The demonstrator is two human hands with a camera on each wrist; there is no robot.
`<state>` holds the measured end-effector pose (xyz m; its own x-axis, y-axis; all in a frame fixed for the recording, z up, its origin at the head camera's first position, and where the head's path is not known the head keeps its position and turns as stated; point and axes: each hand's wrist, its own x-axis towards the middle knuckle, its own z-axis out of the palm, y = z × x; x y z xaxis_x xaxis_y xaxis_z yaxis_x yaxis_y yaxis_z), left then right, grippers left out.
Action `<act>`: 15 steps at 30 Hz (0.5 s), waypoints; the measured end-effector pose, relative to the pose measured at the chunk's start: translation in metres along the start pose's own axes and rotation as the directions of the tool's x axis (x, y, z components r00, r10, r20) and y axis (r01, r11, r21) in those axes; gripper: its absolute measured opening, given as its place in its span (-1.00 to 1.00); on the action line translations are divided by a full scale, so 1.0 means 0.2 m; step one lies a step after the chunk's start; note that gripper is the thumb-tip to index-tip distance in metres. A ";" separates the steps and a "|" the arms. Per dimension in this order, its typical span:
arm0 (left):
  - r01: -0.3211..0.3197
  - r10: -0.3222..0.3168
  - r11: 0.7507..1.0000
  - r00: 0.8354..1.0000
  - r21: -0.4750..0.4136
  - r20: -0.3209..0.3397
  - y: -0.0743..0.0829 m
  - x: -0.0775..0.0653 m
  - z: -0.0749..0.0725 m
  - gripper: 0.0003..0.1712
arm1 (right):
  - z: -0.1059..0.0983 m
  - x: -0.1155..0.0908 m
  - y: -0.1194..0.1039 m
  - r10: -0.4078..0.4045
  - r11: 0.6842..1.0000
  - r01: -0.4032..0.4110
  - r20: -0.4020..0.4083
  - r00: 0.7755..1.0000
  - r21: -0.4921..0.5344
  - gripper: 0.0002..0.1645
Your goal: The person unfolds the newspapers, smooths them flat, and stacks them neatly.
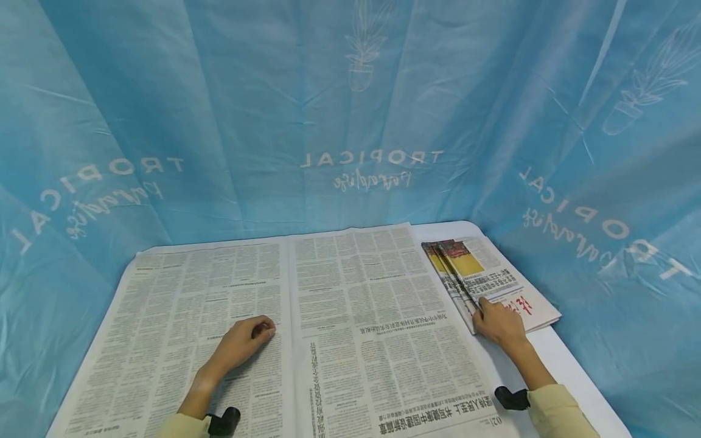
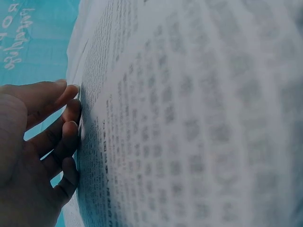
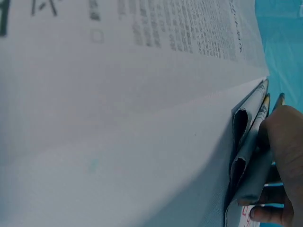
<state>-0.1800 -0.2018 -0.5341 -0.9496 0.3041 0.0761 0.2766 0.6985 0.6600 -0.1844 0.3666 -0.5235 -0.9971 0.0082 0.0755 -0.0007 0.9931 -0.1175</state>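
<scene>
A large newspaper sheet lies spread flat over most of the table. My left hand rests on its left half, fingers loosely bent with nothing in them; the left wrist view shows that hand with fingertips right at the printed paper. At the right, my right hand pinches the near left part of a small stack of folded newspapers with red, yellow and black print. In the right wrist view, the rounded folds bulge beside the right hand, its fingers partly hidden by the paper.
White tabletop shows along the right side. A blue curtain with mirrored white lettering hangs behind and on both sides, close to the table's edges. Black straps sit at both wrists, by the yellow sleeves.
</scene>
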 end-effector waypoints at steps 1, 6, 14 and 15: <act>0.000 0.000 1.000 1.000 0.004 -0.001 0.00 0.00 0.00 -0.89 | 0.00 -0.01 0.00 -0.002 1.000 0.001 0.005 1.000 0.022 -0.77; -0.014 0.014 1.000 1.000 0.024 -0.001 0.01 0.01 0.00 -0.90 | 0.03 -0.05 -0.02 0.009 0.995 -0.008 -0.014 1.000 0.104 -0.76; -0.018 0.018 0.999 1.000 0.034 -0.007 0.02 0.00 0.00 -0.92 | 0.04 -0.06 -0.06 -0.027 0.983 0.046 -0.111 0.993 0.177 -0.79; -0.016 0.016 0.999 1.000 0.036 -0.011 0.02 0.00 0.00 -0.92 | 0.03 -0.06 -0.07 -0.029 0.980 0.051 -0.117 0.993 0.193 -0.79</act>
<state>-0.1786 -0.1983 -0.5317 -0.9465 0.3083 0.0950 0.2967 0.7163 0.6316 -0.1727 0.3528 -0.5295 -0.9809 -0.0066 0.1942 -0.0664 0.9507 -0.3029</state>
